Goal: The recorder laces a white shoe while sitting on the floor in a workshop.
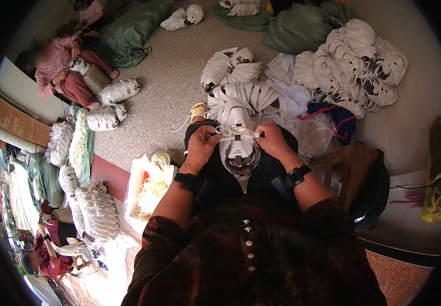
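Observation:
A white shoe upper [238,147] with dark trim lies between my knees, its tongue towards me. White shoelace [230,135] stretches across its top from one hand to the other. My left hand [200,147] pinches the lace at the upper's left side. On the opposite side, my right hand [273,141] grips the lace between thumb and fingers. Just beyond, a row of nested white uppers [248,97] leads away from my lap.
To my left stands an open box [135,186] of pale laces. Piled uppers [353,66] and a green sack [299,29] fill the far right. A wooden stool [355,171] is at my right. Seated at far left, a person [60,64] handles uppers; another person [55,260] sits lower down.

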Demonstrator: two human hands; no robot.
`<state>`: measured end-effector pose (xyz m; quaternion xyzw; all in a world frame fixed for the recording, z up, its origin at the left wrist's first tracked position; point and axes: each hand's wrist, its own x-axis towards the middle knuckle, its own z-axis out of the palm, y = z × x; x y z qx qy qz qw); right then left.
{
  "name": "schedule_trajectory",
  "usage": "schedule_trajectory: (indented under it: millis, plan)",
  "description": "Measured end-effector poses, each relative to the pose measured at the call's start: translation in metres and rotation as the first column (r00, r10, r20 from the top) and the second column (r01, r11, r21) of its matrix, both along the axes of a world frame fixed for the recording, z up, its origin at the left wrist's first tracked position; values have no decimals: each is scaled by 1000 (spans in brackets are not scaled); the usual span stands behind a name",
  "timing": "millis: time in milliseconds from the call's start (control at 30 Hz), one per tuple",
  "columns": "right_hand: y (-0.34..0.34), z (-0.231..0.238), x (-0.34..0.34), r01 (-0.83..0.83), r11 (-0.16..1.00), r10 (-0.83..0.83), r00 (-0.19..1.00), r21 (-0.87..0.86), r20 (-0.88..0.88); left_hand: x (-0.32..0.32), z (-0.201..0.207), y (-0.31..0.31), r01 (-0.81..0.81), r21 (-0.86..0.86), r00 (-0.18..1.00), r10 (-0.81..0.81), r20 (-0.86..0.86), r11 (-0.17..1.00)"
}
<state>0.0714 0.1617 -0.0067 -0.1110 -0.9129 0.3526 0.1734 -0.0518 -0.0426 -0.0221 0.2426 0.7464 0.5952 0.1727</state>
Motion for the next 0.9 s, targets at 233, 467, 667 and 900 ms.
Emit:
schedule_trajectory:
  millis: [233,467,667,900]
  plan:
    - [4,-2,0,-118,972,121,993,-205,5,-2,-8,-2,-2,9,999,2,-41,1000]
    - [5,3,-6,-142,983,125,981,118,146,0,1,0,12,-26,999,-13,-38,1000]
    - [3,12,5,15,998,-15,1000,64,-12,1,-5,-2,-7,-8,999,7,-49,1000]
    - [39,13,50,243,865,-178,967,440,-184,-8,17,-31,-219,277,955,148,256,935]
